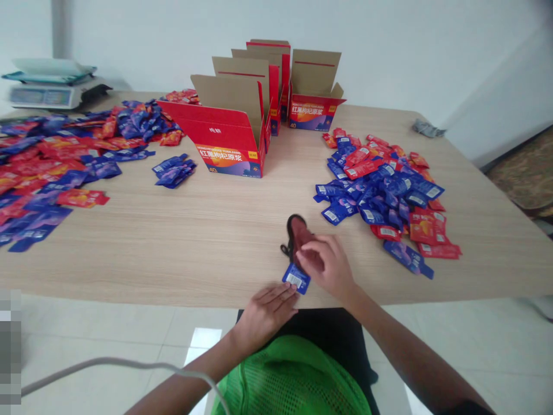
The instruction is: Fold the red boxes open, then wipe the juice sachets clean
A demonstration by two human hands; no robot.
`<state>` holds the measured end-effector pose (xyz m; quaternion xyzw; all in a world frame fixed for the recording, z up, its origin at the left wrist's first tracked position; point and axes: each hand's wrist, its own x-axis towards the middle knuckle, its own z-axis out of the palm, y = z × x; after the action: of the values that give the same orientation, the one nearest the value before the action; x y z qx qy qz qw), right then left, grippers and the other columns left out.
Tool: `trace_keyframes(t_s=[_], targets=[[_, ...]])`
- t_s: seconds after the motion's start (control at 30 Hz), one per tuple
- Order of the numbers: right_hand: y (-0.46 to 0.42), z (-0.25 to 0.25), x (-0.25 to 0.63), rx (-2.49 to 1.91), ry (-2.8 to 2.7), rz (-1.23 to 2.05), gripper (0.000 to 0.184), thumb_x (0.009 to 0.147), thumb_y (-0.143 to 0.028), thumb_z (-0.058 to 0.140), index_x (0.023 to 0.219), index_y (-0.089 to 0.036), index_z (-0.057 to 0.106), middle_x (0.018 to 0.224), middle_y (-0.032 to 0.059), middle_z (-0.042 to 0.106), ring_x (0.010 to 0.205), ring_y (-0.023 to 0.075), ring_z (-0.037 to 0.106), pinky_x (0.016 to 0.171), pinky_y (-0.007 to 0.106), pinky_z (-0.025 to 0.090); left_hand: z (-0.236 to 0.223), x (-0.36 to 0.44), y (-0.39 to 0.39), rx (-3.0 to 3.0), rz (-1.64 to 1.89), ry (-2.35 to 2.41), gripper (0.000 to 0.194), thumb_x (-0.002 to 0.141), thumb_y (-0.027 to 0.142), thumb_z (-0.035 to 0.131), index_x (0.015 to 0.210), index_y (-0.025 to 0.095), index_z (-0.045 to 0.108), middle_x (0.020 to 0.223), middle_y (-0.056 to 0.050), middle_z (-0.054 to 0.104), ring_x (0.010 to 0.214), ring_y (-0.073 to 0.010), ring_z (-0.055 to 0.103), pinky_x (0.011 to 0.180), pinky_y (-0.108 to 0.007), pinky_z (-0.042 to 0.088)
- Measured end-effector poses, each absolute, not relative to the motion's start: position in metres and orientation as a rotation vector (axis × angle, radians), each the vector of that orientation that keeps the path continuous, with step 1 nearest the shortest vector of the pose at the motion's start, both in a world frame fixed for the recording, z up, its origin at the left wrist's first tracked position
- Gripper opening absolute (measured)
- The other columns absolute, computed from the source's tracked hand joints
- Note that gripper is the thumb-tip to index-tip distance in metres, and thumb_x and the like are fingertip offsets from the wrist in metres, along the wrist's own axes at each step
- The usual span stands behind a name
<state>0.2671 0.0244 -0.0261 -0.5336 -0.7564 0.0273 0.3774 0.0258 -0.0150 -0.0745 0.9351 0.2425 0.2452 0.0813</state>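
Near the table's front edge lies a small blue sachet (pixel 296 279) with a white barcode label. My left hand (pixel 270 311) is stretched out flat, its fingertips resting on the sachet's lower left edge. A dark red and black object (pixel 298 227) with a rounded end and a small black loop is just beyond the sachet; its kind is unclear. My right hand (pixel 330 268) is over this object's right side, with thumb and fingers curled into a pinch. Whatever is between those fingertips is hidden from me.
Red and blue sachets are heaped at right (pixel 389 190) and left (pixel 52 155), with a small blue pile (pixel 174 170) between. Several open red cartons (pixel 228 155) stand at the back. A scale (pixel 43 95) is far left; a grey cable (pixel 129 362) crosses the lower left.
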Motion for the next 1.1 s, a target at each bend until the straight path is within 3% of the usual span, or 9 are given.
trace_keyframes(t_s=[0.1,0.27,0.5,0.73,0.87,1.1], targets=[[0.003,-0.042,0.249,-1.249,-2.214,0.186,0.015,0.096,-0.028,0.069,0.111,-0.027,0.068,0.111,0.0084,0.067,0.104,0.0262,0.061,0.092,0.042,0.055,-0.073,0.026,-0.013,2.757,0.726,0.746,0.026,0.108,0.033,0.059,0.126,0.018,0.071,0.121,-0.006,0.079,0.109,-0.0221,0.076,0.101,-0.038,0.06],[0.037,-0.061,0.279,-1.42,-2.144,0.089,0.017,0.096,-0.025,0.069,0.113,-0.025,0.068,0.115,0.0099,0.066,0.106,0.028,0.058,0.094,0.044,0.054,-0.073,0.026,-0.01,2.765,0.728,0.706,0.03,0.107,0.033,0.061,0.131,0.016,0.068,0.134,-0.008,0.073,0.123,-0.0225,0.071,0.104,-0.036,0.058],[0.065,-0.027,0.301,-1.545,-1.855,-0.104,0.016,0.099,-0.029,0.066,0.114,-0.025,0.068,0.116,0.0117,0.066,0.113,0.0309,0.059,0.099,0.049,0.052,-0.072,0.026,-0.009,2.751,0.744,0.704,0.03,0.107,0.033,0.06,0.131,0.017,0.068,0.133,-0.008,0.074,0.122,-0.0218,0.071,0.103,-0.035,0.059],[0.0,-0.045,0.25,-1.25,-2.235,0.275,0.016,0.095,-0.027,0.071,0.111,-0.028,0.067,0.113,0.0077,0.066,0.107,0.0262,0.06,0.095,0.043,0.056,-0.074,0.028,-0.01,2.717,0.711,0.759,0.023,0.106,0.035,0.062,0.115,0.018,0.075,0.108,-0.007,0.081,0.1,-0.0217,0.078,0.093,-0.035,0.063],[0.022,-0.062,0.268,-1.388,-2.145,0.173,0.018,0.094,-0.023,0.071,0.112,-0.026,0.068,0.116,0.0091,0.066,0.108,0.0275,0.058,0.095,0.044,0.055,-0.073,0.028,-0.008,2.743,0.714,0.704,0.029,0.107,0.033,0.061,0.129,0.016,0.069,0.13,-0.008,0.075,0.12,-0.022,0.073,0.1,-0.034,0.06],[0.073,-0.048,0.311,-1.548,-2.044,-0.06,0.017,0.098,-0.025,0.065,0.115,-0.025,0.068,0.116,0.0111,0.066,0.113,0.0309,0.059,0.097,0.048,0.054,-0.072,0.027,-0.008,2.727,0.717,0.717,0.029,0.106,0.032,0.062,0.131,0.018,0.069,0.132,-0.007,0.074,0.122,-0.0209,0.072,0.103,-0.034,0.06]])
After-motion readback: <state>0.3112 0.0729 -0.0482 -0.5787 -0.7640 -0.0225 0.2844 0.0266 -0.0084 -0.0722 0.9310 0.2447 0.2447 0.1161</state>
